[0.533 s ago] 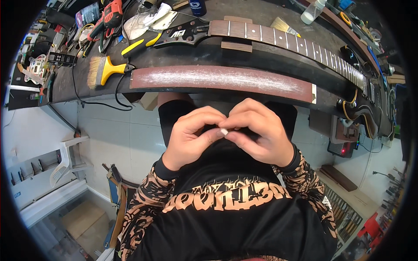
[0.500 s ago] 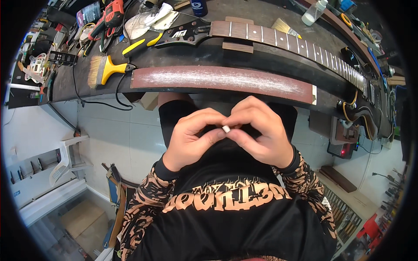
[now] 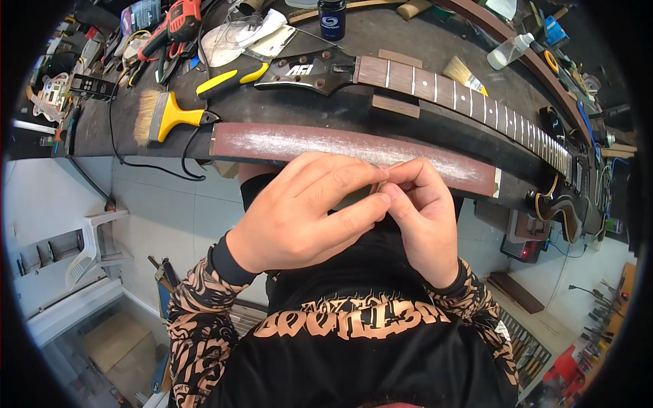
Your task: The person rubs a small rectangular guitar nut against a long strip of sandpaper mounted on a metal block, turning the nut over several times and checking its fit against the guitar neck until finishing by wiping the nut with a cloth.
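Observation:
My left hand (image 3: 309, 211) and my right hand (image 3: 425, 217) meet fingertip to fingertip above my lap, just in front of the bench edge. Both are closed in a pinch. Between those tips the small white piece seen a moment ago is now hidden by the fingers. Right behind the hands lies a long reddish-brown sanding beam (image 3: 326, 146) with a whitened, dusty top. Past it an electric guitar rests across the bench, its dark headstock (image 3: 306, 71) to the left and its fretted neck (image 3: 435, 88) running right, propped on a wooden block (image 3: 396, 106).
A wide yellow-handled brush (image 3: 166, 117) and a yellow-black tool (image 3: 231, 79) lie at the left. Farther back are a dark blue jar (image 3: 332, 20), a second brush (image 3: 465, 75) and a clear bottle (image 3: 510, 52). A black cable (image 3: 136, 163) hangs over the front edge.
Both hands have shifted right, and the left has turned so its back covers more of the pinch. The white piece has gone out of sight. My view has tilted, showing more of the bench.

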`<state>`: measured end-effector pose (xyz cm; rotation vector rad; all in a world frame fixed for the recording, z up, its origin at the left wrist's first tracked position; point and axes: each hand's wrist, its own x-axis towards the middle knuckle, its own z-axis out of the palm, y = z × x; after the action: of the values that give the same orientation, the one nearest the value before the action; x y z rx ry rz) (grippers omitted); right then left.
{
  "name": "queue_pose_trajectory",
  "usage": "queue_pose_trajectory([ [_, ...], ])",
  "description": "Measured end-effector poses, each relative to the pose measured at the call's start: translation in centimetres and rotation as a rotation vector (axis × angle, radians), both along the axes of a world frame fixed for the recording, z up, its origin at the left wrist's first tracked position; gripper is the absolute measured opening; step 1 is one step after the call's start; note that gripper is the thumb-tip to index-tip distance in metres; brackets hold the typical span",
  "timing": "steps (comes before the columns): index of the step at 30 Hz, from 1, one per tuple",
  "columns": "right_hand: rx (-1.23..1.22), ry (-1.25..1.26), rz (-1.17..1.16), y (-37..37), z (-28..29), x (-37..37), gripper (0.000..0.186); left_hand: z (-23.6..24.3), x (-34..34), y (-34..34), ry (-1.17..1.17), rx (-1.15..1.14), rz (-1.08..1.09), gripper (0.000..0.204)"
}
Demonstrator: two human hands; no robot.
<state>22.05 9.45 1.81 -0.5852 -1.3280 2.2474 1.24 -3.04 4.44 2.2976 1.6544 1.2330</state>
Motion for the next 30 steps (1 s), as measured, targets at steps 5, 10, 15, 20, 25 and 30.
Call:
queue_pose_trajectory([
  [5, 0.008, -0.024, -0.057, -1.2, -0.9, 0.2, 0.025, 0.4, -5.3, 4.0, -0.064, 0.041, -0.058, 0.064],
  [10, 0.907, -0.352, 0.295, 0.5, -7.3, 5.4, 0.024, -0.1, -10.2, 8.8, -0.096, -0.024, 0.076, 0.072],
  [15, 1.096, -0.709, 0.222, 1.7, -14.8, 12.9, 0.019, -0.9, -11.2, 10.7, -0.056, -0.047, 0.055, 0.072],
  [20, 1.128, -0.743, 0.117, 1.1, -18.7, 15.1, 0.021, -1.3, -11.7, 10.9, -0.062, -0.065, 0.053, 0.074],
  [25, 1.144, -0.753, 0.067, 1.1, -19.2, 14.8, 0.021, -1.4, -11.6, 10.9, -0.059, -0.091, 0.054, 0.075],
  [30, 1.151, -0.775, 0.083, 1.1, -19.2, 14.7, 0.021, -1.1, -11.5, 10.9, -0.029, -0.099, 0.058, 0.072],
])
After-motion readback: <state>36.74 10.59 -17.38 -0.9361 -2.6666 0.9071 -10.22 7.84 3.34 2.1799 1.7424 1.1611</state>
